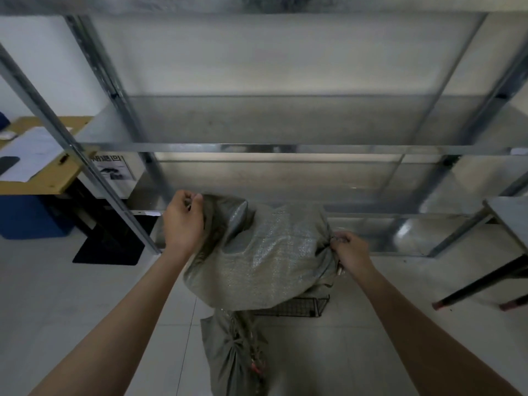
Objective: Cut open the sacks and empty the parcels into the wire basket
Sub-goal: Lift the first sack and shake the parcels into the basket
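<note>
Two grey woven sacks. One bulging sack [265, 261] is held up in the air, right over the one black wire basket [303, 307] on the floor and hiding most of it. The left hand [183, 221] has its grip clenched on the sack's upper left corner. The right hand [350, 252] has its grip pinching the bunched right corner. The second sack [231, 352] stands on the floor nearer the camera, neck tied, just beside the basket. No parcels are visible.

One metal shelf rack [257, 147] stands behind. At left is one wooden surface [57, 178] with white papers [31, 152], and one blue bin [28, 215] sits under it. One poster [114, 168] carries bold black characters, too blurred to read. No brands or labels are legible.
</note>
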